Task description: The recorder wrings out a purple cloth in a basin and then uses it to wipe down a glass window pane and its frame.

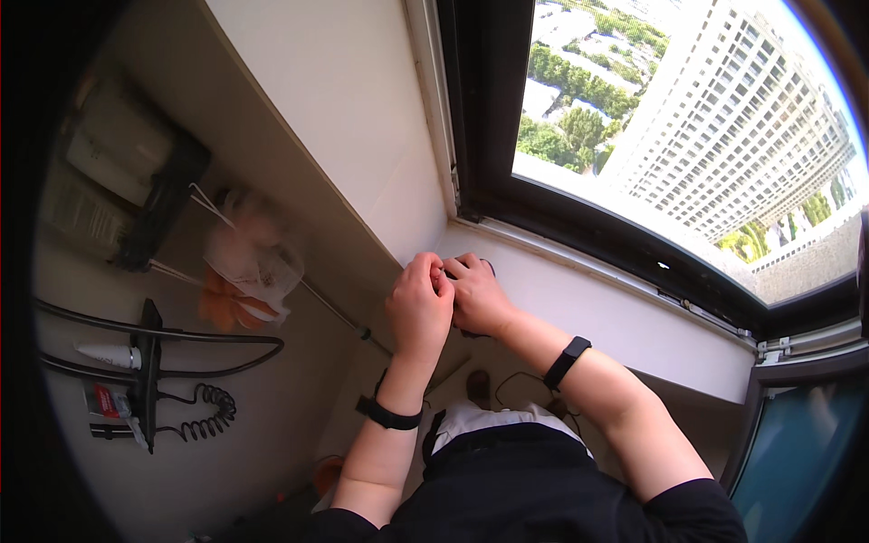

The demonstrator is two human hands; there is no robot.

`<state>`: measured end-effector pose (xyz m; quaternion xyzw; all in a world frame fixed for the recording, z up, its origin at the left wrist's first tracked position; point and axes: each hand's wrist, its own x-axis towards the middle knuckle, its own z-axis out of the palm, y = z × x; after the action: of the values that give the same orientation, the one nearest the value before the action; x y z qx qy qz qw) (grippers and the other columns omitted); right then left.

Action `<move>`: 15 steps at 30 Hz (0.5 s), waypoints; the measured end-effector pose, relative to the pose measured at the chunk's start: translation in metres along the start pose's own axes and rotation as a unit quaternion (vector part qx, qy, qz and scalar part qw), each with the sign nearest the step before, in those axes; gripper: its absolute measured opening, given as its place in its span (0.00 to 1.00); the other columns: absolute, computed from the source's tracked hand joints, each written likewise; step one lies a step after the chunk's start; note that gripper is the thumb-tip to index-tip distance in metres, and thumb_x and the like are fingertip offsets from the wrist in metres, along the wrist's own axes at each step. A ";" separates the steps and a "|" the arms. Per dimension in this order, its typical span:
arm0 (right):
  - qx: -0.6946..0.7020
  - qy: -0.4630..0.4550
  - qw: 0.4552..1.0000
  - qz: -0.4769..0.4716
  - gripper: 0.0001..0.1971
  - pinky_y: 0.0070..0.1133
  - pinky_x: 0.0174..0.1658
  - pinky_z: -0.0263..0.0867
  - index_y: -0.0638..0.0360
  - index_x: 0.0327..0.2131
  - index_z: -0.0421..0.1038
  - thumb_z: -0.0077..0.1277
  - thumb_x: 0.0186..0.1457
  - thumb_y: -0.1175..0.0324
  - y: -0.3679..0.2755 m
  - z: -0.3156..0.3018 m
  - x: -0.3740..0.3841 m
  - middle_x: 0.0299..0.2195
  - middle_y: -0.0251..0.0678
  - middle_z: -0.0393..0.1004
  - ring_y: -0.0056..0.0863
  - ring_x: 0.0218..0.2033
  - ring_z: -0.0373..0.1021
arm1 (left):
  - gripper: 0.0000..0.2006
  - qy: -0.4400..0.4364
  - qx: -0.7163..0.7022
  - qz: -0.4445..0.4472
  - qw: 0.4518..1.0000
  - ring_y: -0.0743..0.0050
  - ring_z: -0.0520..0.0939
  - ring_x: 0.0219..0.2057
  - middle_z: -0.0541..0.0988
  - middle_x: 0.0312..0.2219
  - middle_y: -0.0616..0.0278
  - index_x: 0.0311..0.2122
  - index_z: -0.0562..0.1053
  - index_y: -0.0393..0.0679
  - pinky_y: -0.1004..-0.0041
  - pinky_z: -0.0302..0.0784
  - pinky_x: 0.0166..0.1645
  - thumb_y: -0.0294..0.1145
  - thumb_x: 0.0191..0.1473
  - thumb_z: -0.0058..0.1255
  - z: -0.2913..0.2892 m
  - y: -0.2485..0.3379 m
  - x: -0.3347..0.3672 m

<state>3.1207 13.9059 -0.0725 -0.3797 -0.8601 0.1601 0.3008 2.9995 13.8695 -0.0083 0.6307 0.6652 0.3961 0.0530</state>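
Close together, my two hands meet over the inner end of the white windowsill (597, 321), by the wall corner. The fingers of my left hand (420, 294) are curled in a pinch, and what they hold is hidden. My right hand (480, 294) is closed over a dark object (491, 266). Only small edges of that object show past the hand, so its kind cannot be made out. The fingertips of both hands are next to each other. Each wrist wears a black band (568, 362).
A dark-framed window (489, 172) stands open on the right, with a tall building (733, 118) outside. On the left wall hang a mesh bath puff (258, 258), a black hose (217, 339), a coiled cord (213, 412) and a white tube (113, 354). A thin rod (335, 310) leans nearby.
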 end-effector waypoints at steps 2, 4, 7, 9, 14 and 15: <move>-0.019 -0.023 0.999 -0.032 0.21 0.37 0.51 0.63 0.49 0.42 0.76 0.56 0.38 0.72 0.005 -0.003 -0.012 0.47 0.33 0.71 0.42 0.48 0.64 | 0.08 -0.012 -0.002 0.019 1.000 0.66 0.83 0.27 0.80 0.27 0.62 0.36 0.73 0.45 0.66 0.78 0.33 0.25 0.49 0.56 0.001 0.004 0.003; -0.046 -0.051 0.995 -0.069 0.20 0.35 0.49 0.65 0.50 0.38 0.78 0.55 0.35 0.73 0.002 -0.015 -0.028 0.46 0.32 0.71 0.42 0.47 0.65 | 0.08 -0.024 -0.005 0.021 0.999 0.66 0.82 0.27 0.80 0.26 0.62 0.36 0.73 0.45 0.67 0.78 0.32 0.25 0.49 0.56 0.008 0.002 0.003; -0.014 -0.042 0.997 -0.062 0.20 0.35 0.49 0.65 0.49 0.37 0.78 0.55 0.34 0.76 0.005 -0.033 -0.054 0.46 0.30 0.71 0.41 0.48 0.65 | 0.07 -0.074 -0.019 0.021 0.997 0.62 0.81 0.28 0.79 0.27 0.62 0.35 0.73 0.46 0.64 0.77 0.32 0.25 0.49 0.55 0.026 0.003 0.006; -0.007 -0.028 0.999 -0.044 0.20 0.35 0.49 0.65 0.47 0.34 0.78 0.56 0.32 0.77 0.010 -0.051 -0.078 0.46 0.28 0.71 0.39 0.48 0.65 | 0.06 -0.113 -0.035 0.027 0.993 0.57 0.80 0.29 0.78 0.27 0.61 0.34 0.72 0.46 0.61 0.75 0.32 0.25 0.49 0.54 0.042 0.005 0.006; -0.025 -0.050 0.998 -0.001 0.14 0.34 0.49 0.64 0.46 0.28 0.77 0.58 0.31 0.76 0.015 -0.098 -0.136 0.43 0.27 0.72 0.36 0.49 0.65 | 0.04 -0.148 0.019 0.050 0.987 0.52 0.80 0.30 0.79 0.29 0.61 0.31 0.73 0.47 0.58 0.75 0.33 0.24 0.49 0.53 0.081 -0.005 0.007; -0.023 -0.053 0.998 0.012 0.13 0.35 0.49 0.64 0.46 0.27 0.77 0.58 0.32 0.75 0.016 -0.107 -0.146 0.43 0.27 0.72 0.36 0.49 0.66 | 0.04 -0.155 0.016 0.056 0.986 0.52 0.80 0.30 0.79 0.29 0.61 0.31 0.73 0.47 0.58 0.75 0.33 0.24 0.49 0.53 0.085 -0.005 0.008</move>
<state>3.2753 13.8115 -0.0563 -0.3879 -0.8737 0.1636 0.2436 3.0428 13.9166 -0.0655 0.7215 0.6187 0.2853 0.1235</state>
